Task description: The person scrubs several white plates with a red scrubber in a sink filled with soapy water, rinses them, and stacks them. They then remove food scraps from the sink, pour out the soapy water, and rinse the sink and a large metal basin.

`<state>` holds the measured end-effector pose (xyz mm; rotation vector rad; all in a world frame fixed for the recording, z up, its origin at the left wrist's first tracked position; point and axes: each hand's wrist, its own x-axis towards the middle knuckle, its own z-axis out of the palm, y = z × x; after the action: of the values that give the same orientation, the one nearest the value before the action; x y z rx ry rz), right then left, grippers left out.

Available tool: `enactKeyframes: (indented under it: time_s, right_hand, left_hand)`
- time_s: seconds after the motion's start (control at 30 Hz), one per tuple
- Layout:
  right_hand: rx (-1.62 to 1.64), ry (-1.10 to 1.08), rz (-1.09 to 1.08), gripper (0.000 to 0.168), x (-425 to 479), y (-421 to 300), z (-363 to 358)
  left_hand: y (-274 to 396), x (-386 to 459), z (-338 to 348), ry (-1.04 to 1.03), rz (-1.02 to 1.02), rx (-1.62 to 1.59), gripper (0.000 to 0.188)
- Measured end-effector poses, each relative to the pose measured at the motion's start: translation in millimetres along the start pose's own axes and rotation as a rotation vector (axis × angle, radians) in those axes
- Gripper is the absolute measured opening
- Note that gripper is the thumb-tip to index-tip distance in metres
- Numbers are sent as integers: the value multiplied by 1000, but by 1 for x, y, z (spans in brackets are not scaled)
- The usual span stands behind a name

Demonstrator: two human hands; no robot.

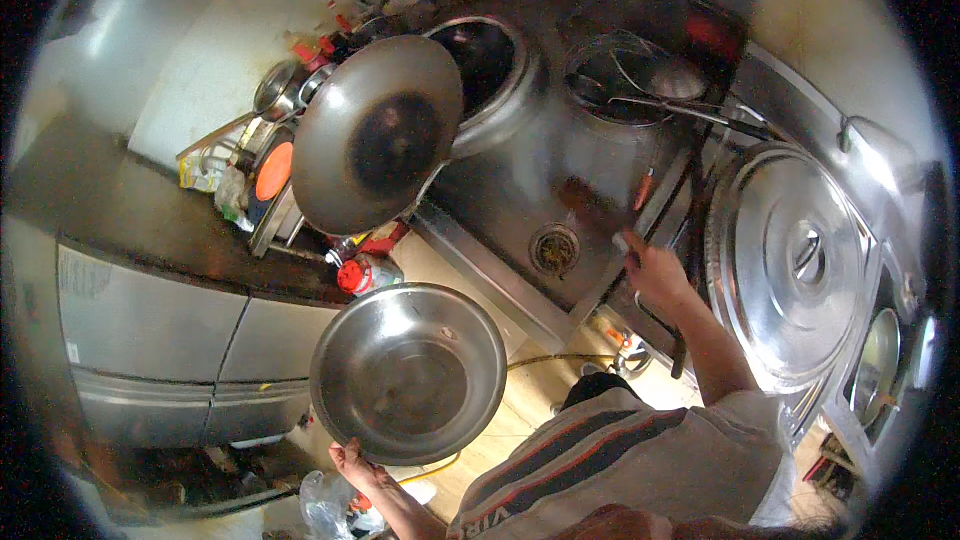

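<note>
At the lower left, my left hand (358, 463) grips the rim of a wide stainless steel bowl (409, 379). The bowl is tilted so its inside faces up towards me, and nothing lies in it. My right hand (660, 276) is closed around the end of a brown, brush-like tool (596, 202), too motion-blurred to name exactly. That tool hovers over or touches a steel sink basin (495, 217); I cannot tell which. Bits of food waste sit in the drain strainer (555, 250) below it. A large wok (379, 135) leans on its side, its darkened underside showing.
Behind the wok stands a round metal pot (517, 90). A wire skimmer (622, 67) and a ladle (675, 82) lie over another vessel. To the right is a big steel lid (795, 262). A red-capped jar (367, 275) stands beyond the bowl; a yellow hose (559, 357) crosses the floor.
</note>
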<state>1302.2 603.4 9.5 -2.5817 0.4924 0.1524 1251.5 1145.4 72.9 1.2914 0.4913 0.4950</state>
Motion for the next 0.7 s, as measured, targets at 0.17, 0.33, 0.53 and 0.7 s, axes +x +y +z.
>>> enactKeyframes:
  time_s: [0.17,0.33,0.53,0.7]
  right_hand:
    - [9,93,191,49,71,55,36]
    - [473,131,302,50,12,-6,45]
    - [878,377,641,48,83,-33,47]
    - [657,595,1183,50,191,4,108]
  left_hand:
    - [-4,5,18,-59,-40,-9,23]
    - [-3,3,20,-9,-18,15,24]
    - [-13,19,-9,-63,13,18,27]
    - [-15,19,7,-71,-40,35,27]
